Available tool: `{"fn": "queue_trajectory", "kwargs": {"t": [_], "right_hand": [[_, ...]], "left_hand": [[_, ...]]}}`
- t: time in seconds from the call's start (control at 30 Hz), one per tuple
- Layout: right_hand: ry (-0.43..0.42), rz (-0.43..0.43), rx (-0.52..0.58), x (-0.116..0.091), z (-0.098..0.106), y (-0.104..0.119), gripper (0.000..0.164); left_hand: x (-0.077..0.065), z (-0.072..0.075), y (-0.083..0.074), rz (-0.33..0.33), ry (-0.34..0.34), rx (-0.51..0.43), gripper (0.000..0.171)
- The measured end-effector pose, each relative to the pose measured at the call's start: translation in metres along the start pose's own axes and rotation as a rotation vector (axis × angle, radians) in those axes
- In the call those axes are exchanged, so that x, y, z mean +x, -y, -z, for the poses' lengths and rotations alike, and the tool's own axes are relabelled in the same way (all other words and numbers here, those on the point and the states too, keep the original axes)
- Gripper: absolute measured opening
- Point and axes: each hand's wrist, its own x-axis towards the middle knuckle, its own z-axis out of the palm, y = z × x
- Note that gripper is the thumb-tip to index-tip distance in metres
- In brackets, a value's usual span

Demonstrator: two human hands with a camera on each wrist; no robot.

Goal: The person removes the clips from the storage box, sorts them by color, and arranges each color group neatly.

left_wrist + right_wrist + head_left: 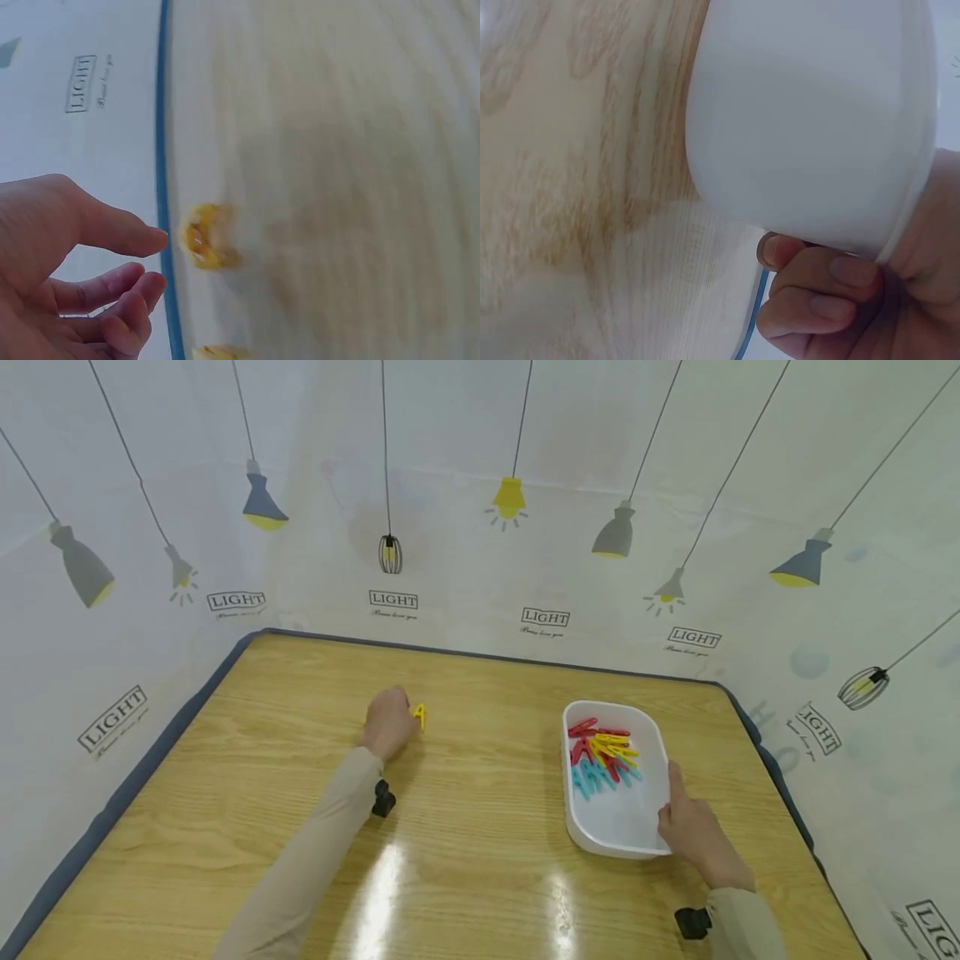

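My left hand (389, 724) reaches over the table at the left of the head view. Close by its fingers is a yellow clothespin (420, 717). In the left wrist view that clothespin (204, 236) looks blurred, just past the thumb and fingertips, with a gap between them and nothing held. Another yellow piece (217, 352) shows at the bottom edge. On the right, my right hand (693, 828) grips the rim of a white plastic tub (622, 822). Its curled fingers (814, 307) lie against the tub's outer wall in the right wrist view.
Red clothespins (581, 750), yellow clothespins (611, 745) and light blue clothespins (592, 777) lie in a pile in the tub. The wooden table (480, 785) has a dark blue edge (465, 652), with a lamp-patterned white sheet (450, 568) rising behind it.
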Motion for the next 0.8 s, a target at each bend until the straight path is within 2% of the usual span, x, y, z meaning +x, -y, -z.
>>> {"fn": "queue_trajectory", "kwargs": {"t": [0.17, 0.27, 0.37, 0.5, 0.7, 0.8], "right_hand": [[-0.002, -0.024, 0.008, -0.001, 0.001, 0.000, 0.070], [0.017, -0.058, 0.025, -0.001, 0.000, 0.001, 0.071], [0.009, -0.074, 0.018, 0.000, 0.000, 0.003, 0.072], [-0.031, -0.069, -0.006, 0.001, 0.002, 0.000, 0.071], [-0.041, -0.060, 0.018, 0.001, 0.001, 0.000, 0.071], [-0.046, -0.053, 0.019, -0.001, -0.002, 0.001, 0.071]], "left_hand": [[-0.001, 0.005, -0.028, -0.074, 0.005, -0.034, 0.020], [-0.002, 0.005, -0.055, -0.131, 0.019, -0.035, 0.020], [-0.001, -0.001, -0.088, -0.179, 0.054, -0.017, 0.022], [0.003, -0.021, -0.142, -0.259, 0.110, 0.004, 0.023], [0.002, -0.062, -0.229, -0.362, 0.220, -0.030, 0.004], [0.000, -0.085, -0.264, -0.395, 0.263, 0.000, 0.021]]}}
